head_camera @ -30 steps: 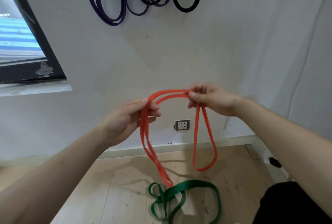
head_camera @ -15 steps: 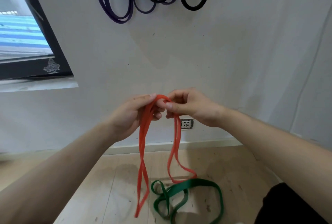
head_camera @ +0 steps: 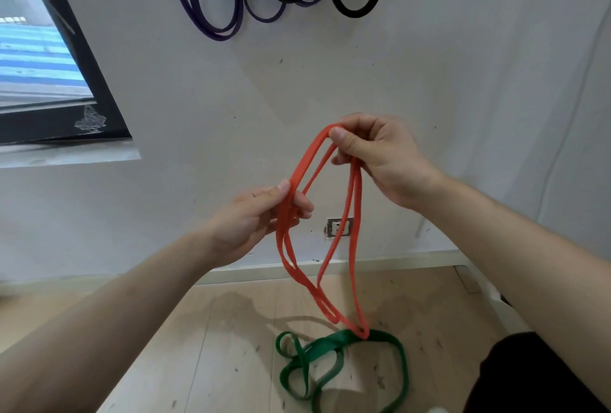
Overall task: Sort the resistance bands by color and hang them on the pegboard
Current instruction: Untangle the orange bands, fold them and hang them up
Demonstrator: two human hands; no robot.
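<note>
The left hand and right hand, held apart, each pinch the orange band in mid-air before the wall, seemingly evening its loops; next, it likely needs lifting up beside the hung purple bands.

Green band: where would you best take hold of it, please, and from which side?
Probably the green band by its right arc, from above: it lies as one open strand, while the left end is twisted and the orange band dangles over the top.

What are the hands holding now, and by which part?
Both hold the orange band: the right hand pinches its top bend, the left hand grips the strands lower down.
</note>
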